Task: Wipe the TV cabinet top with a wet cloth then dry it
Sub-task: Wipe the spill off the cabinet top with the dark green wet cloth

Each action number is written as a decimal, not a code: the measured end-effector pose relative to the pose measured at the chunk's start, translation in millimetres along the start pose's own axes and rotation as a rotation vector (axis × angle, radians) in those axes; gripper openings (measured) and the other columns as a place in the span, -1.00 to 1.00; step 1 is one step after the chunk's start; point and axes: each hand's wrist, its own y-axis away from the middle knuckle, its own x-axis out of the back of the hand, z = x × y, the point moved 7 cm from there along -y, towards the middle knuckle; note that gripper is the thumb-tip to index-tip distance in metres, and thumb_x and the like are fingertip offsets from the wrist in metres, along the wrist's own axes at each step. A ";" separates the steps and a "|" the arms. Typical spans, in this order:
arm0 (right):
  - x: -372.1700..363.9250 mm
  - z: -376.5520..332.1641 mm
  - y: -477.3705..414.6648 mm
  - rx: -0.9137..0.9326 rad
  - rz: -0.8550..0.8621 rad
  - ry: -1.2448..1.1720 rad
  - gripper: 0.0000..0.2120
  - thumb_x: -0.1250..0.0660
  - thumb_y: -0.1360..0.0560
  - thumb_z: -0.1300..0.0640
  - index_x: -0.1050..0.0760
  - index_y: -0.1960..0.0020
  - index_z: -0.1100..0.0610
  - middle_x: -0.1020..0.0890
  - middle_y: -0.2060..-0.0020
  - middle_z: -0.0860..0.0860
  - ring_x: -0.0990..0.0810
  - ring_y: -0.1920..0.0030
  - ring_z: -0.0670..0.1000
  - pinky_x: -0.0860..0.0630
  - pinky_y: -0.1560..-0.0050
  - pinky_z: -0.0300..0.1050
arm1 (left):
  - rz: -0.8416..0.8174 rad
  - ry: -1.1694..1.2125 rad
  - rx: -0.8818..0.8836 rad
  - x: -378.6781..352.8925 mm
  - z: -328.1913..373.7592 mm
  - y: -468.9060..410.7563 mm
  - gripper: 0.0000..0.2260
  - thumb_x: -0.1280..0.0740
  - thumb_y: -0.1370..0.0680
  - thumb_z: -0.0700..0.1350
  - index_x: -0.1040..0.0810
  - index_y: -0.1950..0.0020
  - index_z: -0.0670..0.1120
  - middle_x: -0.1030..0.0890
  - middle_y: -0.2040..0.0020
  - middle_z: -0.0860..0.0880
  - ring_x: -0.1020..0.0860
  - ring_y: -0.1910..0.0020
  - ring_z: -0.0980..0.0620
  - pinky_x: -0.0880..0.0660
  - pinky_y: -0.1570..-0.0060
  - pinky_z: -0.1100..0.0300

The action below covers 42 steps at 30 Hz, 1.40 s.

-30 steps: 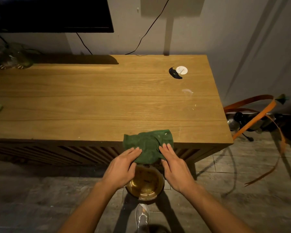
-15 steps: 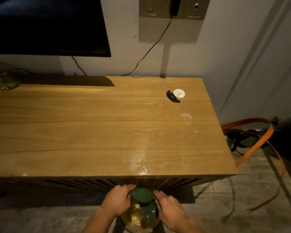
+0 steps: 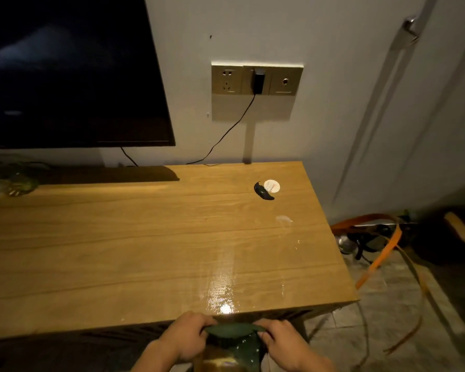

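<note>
Grip: left hand (image 3: 188, 338) and right hand (image 3: 283, 343) both hold green cloth (image 3: 234, 331) above bowl (image 3: 215, 364), likely wringing. Wet-wipe step, early. Next: spread cloth onto table (image 3: 145, 251), wipe.

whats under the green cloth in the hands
A shiny golden metal bowl is below the dark green cloth; only part shows. The cloth and frame edge hide its inside.

1. A dark television (image 3: 65, 71) is seen against the pale grey wall (image 3: 333, 76).
2. A socket panel (image 3: 257, 79) is fixed alongside, a black cable (image 3: 227, 132) plugged in.
3. A wooden cabinet (image 3: 145, 251) is set below.
4. Orange straps (image 3: 379, 260) are strewn over the grey tiled floor (image 3: 387, 304), dimly lit.
</note>
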 end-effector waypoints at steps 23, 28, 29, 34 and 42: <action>325.9 -53.1 -54.6 0.124 -0.176 0.259 -0.82 -0.26 -0.57 0.06 -0.56 0.17 0.02 -0.58 0.29 -0.07 -0.53 0.23 -0.06 -0.45 0.16 -0.09 | -0.131 0.130 0.007 209.7 166.1 -126.9 -0.76 -0.25 -0.56 -0.21 -0.65 -0.08 0.03 -0.62 0.06 0.04 -0.55 0.07 0.08 -0.48 0.06 0.15; 383.1 -40.0 -128.7 0.073 -0.332 0.201 -0.83 -0.31 -0.57 0.13 -0.64 -0.01 0.17 -0.65 0.16 0.03 -0.59 0.13 0.01 -0.55 -0.09 0.06 | -0.258 0.276 0.113 246.2 178.6 -199.5 -0.76 -0.23 -0.59 -0.27 -0.67 -0.04 -0.04 -0.65 0.11 0.02 -0.60 0.12 0.07 -0.55 0.09 0.18; 392.6 -37.2 -145.8 0.050 -0.360 0.165 -0.82 -0.30 -0.57 0.16 -0.63 -0.04 0.23 -0.64 0.16 0.07 -0.59 0.13 0.03 -0.56 -0.08 0.07 | -0.257 0.279 0.128 254.7 179.0 -215.6 -0.77 -0.23 -0.59 -0.27 -0.66 -0.07 -0.08 -0.65 0.08 -0.01 -0.60 0.11 0.06 -0.55 0.09 0.18; 427.8 -21.2 -229.7 -0.018 -0.307 0.074 -0.89 -0.30 -0.57 0.25 -0.58 0.03 0.26 -0.52 0.19 0.16 -0.50 0.16 0.09 -0.51 0.03 0.00 | -0.166 0.338 0.196 284.2 164.8 -292.9 -0.74 -0.21 -0.60 -0.30 -0.63 -0.18 -0.15 -0.64 -0.05 -0.15 -0.59 0.02 -0.07 -0.56 0.08 0.13; 462.3 -23.5 -296.0 0.257 0.098 0.245 -0.73 -0.24 -0.60 0.15 -0.63 -0.20 -0.07 -0.69 0.04 -0.03 -0.58 0.00 0.01 -0.45 -0.02 -0.15 | 0.230 0.173 0.087 324.6 150.6 -349.8 -0.66 -0.26 -0.56 -0.24 -0.66 -0.19 0.11 -0.64 -0.04 0.07 -0.52 -0.06 0.05 -0.34 -0.02 0.27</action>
